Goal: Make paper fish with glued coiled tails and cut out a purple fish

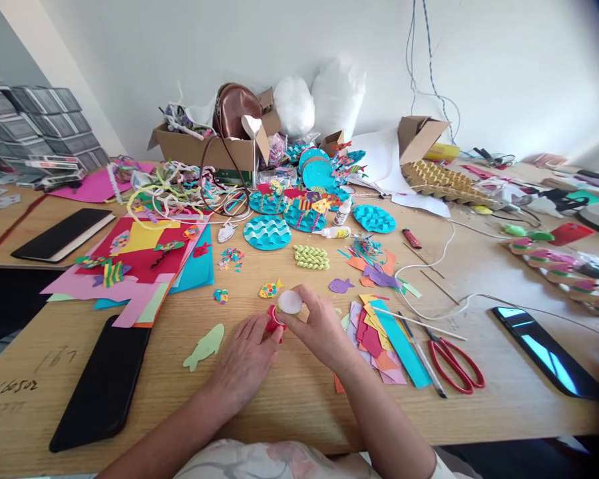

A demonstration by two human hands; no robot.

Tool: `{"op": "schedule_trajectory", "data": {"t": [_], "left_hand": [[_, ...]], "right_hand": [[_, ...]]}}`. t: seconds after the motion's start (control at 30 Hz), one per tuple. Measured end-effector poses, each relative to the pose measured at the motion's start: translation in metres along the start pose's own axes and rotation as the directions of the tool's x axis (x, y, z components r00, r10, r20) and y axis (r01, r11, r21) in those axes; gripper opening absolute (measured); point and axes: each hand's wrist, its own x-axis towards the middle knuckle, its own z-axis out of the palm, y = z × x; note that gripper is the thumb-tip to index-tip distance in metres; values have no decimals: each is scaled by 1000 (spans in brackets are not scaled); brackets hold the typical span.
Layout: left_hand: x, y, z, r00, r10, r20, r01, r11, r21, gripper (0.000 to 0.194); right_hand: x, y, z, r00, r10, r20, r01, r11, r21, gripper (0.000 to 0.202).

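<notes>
My left hand (pixel 247 352) lies on the table, its fingers and thumb closed on a small red paper piece (pixel 273 320), whose outline they partly cover. In my right hand (pixel 319 326) is a small round bottle with a whitish disc end (pixel 290 302), tilted over the red piece; its tip is hidden. A pale green paper fish (pixel 204 347) rests left of my left hand. Just beyond the hands is a yellow fish with coloured dots (pixel 269 289). A dotted cutout (pixel 221 296) and a purple paper fish (pixel 341 285) lie to either side.
Red-handled scissors (pixel 454 362), a craft knife (pixel 424 359) and paper strips (pixel 399 342) lie at right, near a phone (pixel 544 349). Coloured sheets (pixel 134 266) and a black case (pixel 102 386) are at left. Blue wavy ovals (pixel 267 232) and glue bottles (pixel 343 210) stand farther back.
</notes>
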Motion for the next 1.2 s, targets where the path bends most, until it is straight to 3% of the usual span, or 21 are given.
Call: {"op": "schedule_trajectory", "data": {"t": [0.3, 0.53, 0.67, 1.0, 1.2], "left_hand": [[-2, -1, 2, 999, 28, -26, -27, 999, 44, 32], [-1, -1, 3, 1000, 18, 9, -19, 998, 55, 38], [-1, -1, 3, 999, 34, 6, -34, 996, 85, 36], [-1, -2, 6, 998, 45, -48, -42, 997, 67, 32], [-1, -1, 6, 998, 40, -47, -37, 998, 57, 31]], "right_hand": [[-3, 0, 0, 999, 31, 18, -31, 999, 42, 21], [-2, 14, 1, 990, 127, -63, -101, 943, 316, 29], [-3, 21, 1, 982, 149, -118, -79, 884, 460, 28], [-2, 11, -1, 988, 152, -35, -137, 953, 270, 24], [-1, 6, -3, 995, 84, -47, -71, 972, 225, 16]]}}
